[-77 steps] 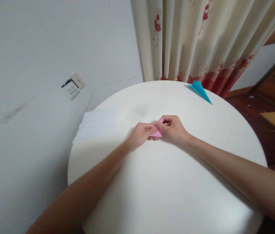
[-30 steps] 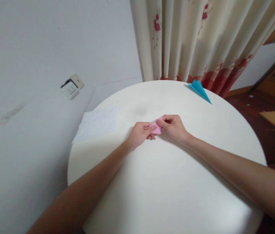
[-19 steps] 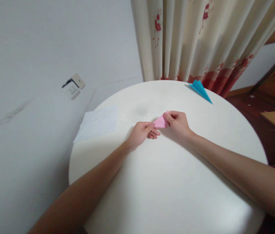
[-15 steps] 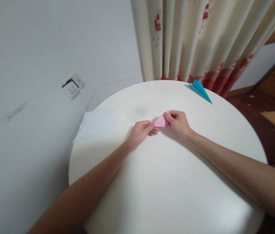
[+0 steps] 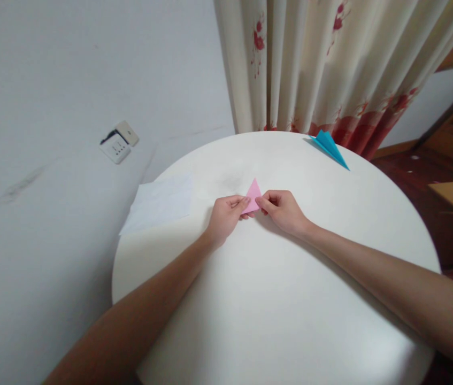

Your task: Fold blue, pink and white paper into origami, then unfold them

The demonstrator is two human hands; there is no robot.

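A small folded piece of pink paper (image 5: 254, 192) is held between both hands above the middle of the table, one point facing away from me. My left hand (image 5: 227, 214) pinches its lower left corner, thumb on top and fingers underneath. With thumb and index finger, my right hand (image 5: 285, 210) grips the lower right corner. Parts of the lower edge are covered by the fingers.
The round white table (image 5: 274, 299) stands against a wall with a socket (image 5: 116, 148). A sheet of white paper (image 5: 158, 206) lies at its left edge. A blue paper plane (image 5: 329, 149) rests at the far right edge, before a floral curtain (image 5: 302, 64).
The pink paper has turned so that its point now faces away from me. My right hand has moved left and slightly nearer, gripping lower on the paper; my left hand has shifted slightly left.
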